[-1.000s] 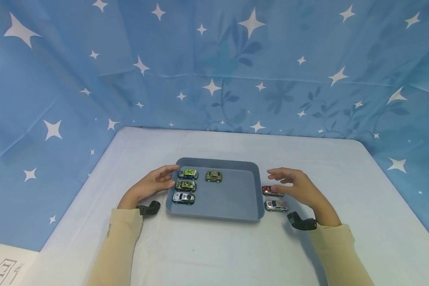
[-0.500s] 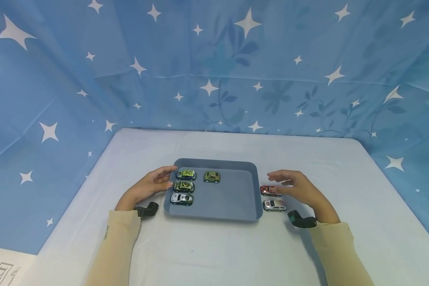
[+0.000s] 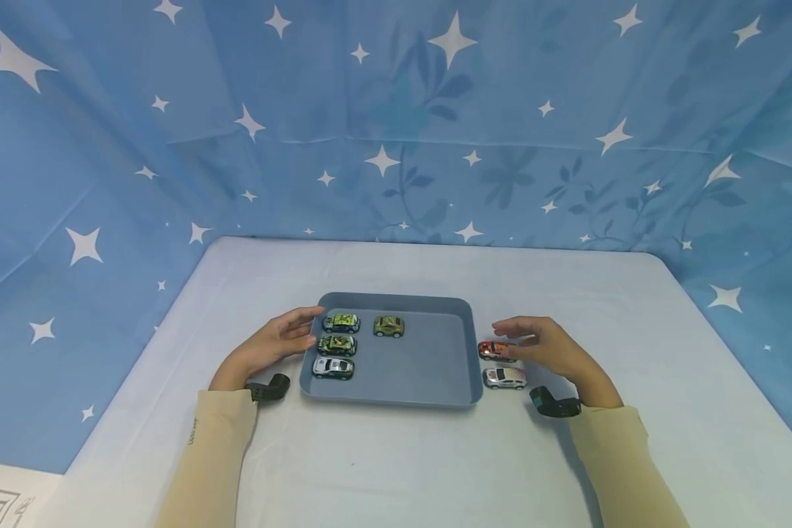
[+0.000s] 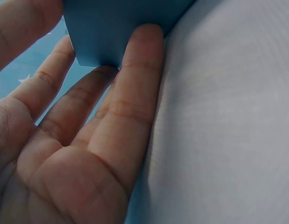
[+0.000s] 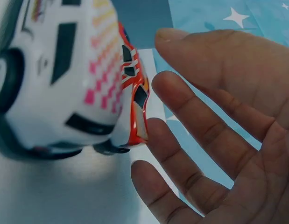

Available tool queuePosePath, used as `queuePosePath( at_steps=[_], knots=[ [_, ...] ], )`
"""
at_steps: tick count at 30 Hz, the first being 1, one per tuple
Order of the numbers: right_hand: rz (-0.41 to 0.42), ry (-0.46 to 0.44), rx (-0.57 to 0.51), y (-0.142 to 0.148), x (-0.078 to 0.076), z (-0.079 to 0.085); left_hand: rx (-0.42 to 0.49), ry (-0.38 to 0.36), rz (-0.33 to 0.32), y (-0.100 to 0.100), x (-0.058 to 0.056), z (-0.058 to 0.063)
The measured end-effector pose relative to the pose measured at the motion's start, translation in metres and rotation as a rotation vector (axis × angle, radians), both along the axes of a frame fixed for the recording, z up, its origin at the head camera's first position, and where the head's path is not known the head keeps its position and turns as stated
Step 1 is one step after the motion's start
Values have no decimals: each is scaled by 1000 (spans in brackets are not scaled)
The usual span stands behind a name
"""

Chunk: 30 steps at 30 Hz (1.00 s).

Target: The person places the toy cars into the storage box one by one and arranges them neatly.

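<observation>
A shallow blue-grey tray (image 3: 422,367) lies on the table. Along its left side stand three toy cars in a column: a yellow-green one (image 3: 341,323), a camouflage one (image 3: 337,345) and a white-and-dark one (image 3: 333,368). An olive toy car (image 3: 389,326) sits near the tray's far wall. My left hand (image 3: 277,341) is at the tray's left side, fingertips against its outer wall (image 4: 102,32). My right hand (image 3: 548,348) is spread loosely beside the red toy car (image 5: 138,112), holding nothing. Nearer me, a white toy car with pink checks (image 5: 55,93) stands beside the red one.
A white cloth covers the table (image 3: 383,469). Behind and to the left hangs a blue curtain (image 3: 343,110) with white stars. A pale printed sheet (image 3: 6,491) shows at the lower left corner. Each wrist wears a black camera (image 3: 554,403).
The tray and cars have drifted slightly left in the head view. Both hands keep nearly the same pose, and the cars hold their places relative to the tray.
</observation>
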State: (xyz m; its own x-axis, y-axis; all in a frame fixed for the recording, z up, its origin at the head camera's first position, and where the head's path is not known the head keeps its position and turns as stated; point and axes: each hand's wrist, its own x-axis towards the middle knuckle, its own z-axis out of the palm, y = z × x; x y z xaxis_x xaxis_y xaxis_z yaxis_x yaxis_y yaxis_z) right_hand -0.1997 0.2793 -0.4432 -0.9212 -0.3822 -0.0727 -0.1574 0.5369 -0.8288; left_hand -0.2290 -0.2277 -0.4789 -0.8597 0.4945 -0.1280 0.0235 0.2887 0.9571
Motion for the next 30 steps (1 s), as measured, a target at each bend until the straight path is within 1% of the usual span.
queuePosePath(
  at_steps=[10, 14, 23, 30],
  knots=[
    [-12, -45, 33, 0, -1, -9, 4, -6, -1, 0, 0, 0],
    [-2, -35, 54, 0, -1, -11, 8, 0, -5, 0, 0, -1],
    [-43, -19, 109, -2, -4, -14, 2, 13, -8, 0, 0, 0],
    [-48, -9, 132, -3, -4, -13, -2, 11, -8, 0, 0, 1]
  ],
)
